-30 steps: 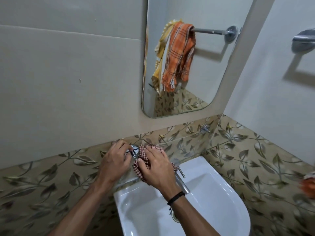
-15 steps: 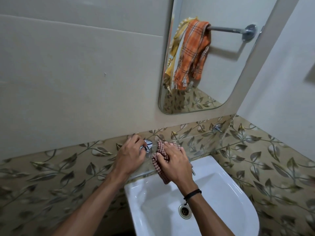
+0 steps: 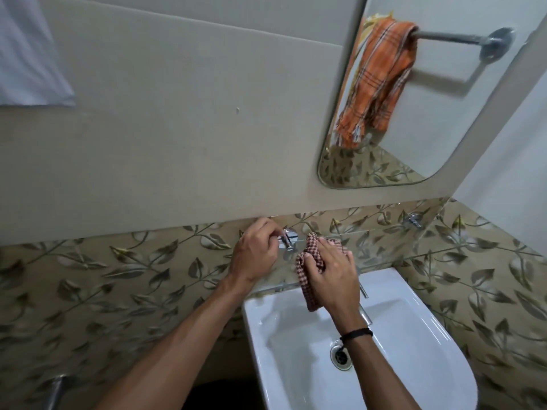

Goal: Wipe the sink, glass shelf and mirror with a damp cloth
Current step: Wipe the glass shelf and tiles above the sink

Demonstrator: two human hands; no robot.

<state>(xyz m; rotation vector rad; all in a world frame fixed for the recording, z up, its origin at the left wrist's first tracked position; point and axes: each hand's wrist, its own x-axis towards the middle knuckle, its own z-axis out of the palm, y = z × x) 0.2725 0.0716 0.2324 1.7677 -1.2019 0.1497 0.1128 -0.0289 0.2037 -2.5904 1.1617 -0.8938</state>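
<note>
My right hand point(image 3: 328, 279) grips a red-and-white checked cloth point(image 3: 309, 263) and presses it onto the glass shelf point(image 3: 376, 250), which juts from the leaf-patterned tiles above the white sink point(image 3: 429, 332). My left hand point(image 3: 256, 253) holds the shelf's left end at its chrome bracket point(image 3: 287, 241), fingers curled around the edge. The mirror point(image 3: 438, 125) hangs at the upper right and reflects an orange checked towel on a rail. The tap below my right wrist is mostly hidden.
A second chrome bracket point(image 3: 413, 219) fixes the shelf's right end. The sink drain point(image 3: 341, 355) lies near my right forearm. A white cloth point(image 3: 28, 54) hangs at the upper left. A chrome fitting point(image 3: 54, 389) sticks out low on the left wall.
The view has swung left, so mirror and sink sit further right. My right hand has slid the cloth a little along the shelf. My left hand stays at the bracket.
</note>
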